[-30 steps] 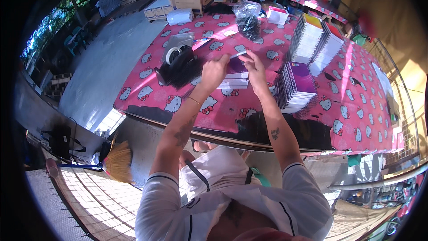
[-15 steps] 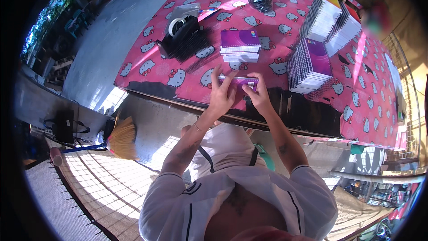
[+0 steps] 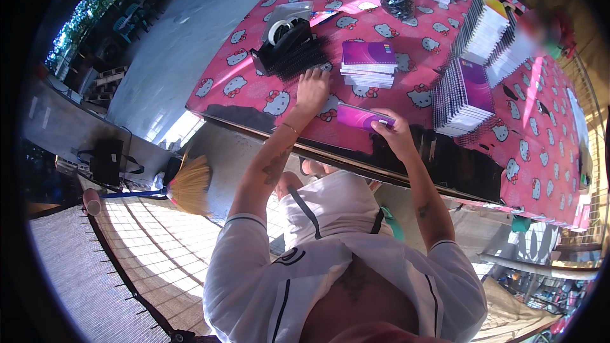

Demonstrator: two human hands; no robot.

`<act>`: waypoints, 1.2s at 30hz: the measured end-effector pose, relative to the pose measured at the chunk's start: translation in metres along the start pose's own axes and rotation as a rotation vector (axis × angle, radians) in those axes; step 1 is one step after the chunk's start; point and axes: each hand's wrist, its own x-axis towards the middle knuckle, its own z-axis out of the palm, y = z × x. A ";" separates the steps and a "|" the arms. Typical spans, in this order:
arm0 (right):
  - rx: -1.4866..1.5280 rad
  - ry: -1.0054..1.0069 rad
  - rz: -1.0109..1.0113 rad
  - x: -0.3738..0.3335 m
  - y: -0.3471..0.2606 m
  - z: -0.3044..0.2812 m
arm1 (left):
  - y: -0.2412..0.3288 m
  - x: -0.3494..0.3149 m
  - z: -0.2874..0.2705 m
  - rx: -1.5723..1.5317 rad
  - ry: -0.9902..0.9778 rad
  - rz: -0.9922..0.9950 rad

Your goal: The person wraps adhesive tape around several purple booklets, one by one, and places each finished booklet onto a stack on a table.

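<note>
My right hand (image 3: 395,132) grips a purple-covered booklet (image 3: 363,116) by its right end, above the table's front edge. My left hand (image 3: 312,92) reaches over the tabletop, its slightly bent fingers at the near right edge of a pile of black spiral binding coils (image 3: 293,58). Whether the fingertips touch a coil is not clear. A black tape dispenser (image 3: 264,57) holding a clear roll stands against the pile. Just beyond the held booklet lies a short stack of purple booklets (image 3: 368,55). To the right rises a taller stack of spiral-bound purple notebooks (image 3: 475,86).
A pink patterned cloth (image 3: 254,98) covers the table, torn to black along its front edge. More spiral-bound notebooks (image 3: 486,25) stand at the back right, near a clear bag of black coils (image 3: 396,1). A straw broom (image 3: 190,184) lies on the left below the table.
My left hand has let go of the booklet and moved left and away to the black coils. My right hand alone now holds the booklet. The view has shifted slightly.
</note>
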 end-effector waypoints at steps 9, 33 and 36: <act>-0.156 0.056 -0.162 -0.010 0.008 0.008 | 0.066 -0.050 -0.113 -0.592 -0.096 -0.273; -0.088 -0.006 0.010 -0.009 0.000 0.001 | 0.035 -0.019 -0.104 -0.622 -0.245 -0.028; -0.083 -0.005 0.011 -0.010 0.000 0.002 | 0.035 -0.016 -0.106 -0.577 -0.266 0.065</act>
